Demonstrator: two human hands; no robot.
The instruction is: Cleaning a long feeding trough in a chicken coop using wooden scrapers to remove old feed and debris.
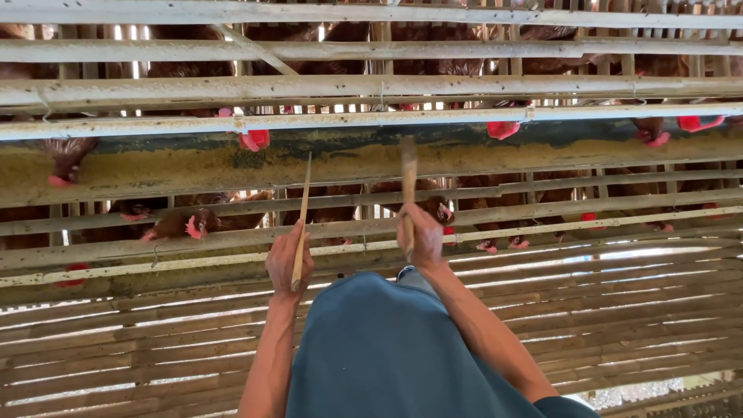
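The left hand is closed around the lower end of a thin bamboo stick, which stands nearly upright with its tip at the feed trough. The right hand is clamped on the handle of a flat wooden paddle, its blade raised into the same trough. Just beyond the 2 tools, brown hens push red-combed heads through the bamboo cage slats. Below the wrists lies the person's blue-grey garment.

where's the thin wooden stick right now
In the head view, the thin stick is left of centre, held upright in the left hand, its tip reaching the feed trough beside the right hand.
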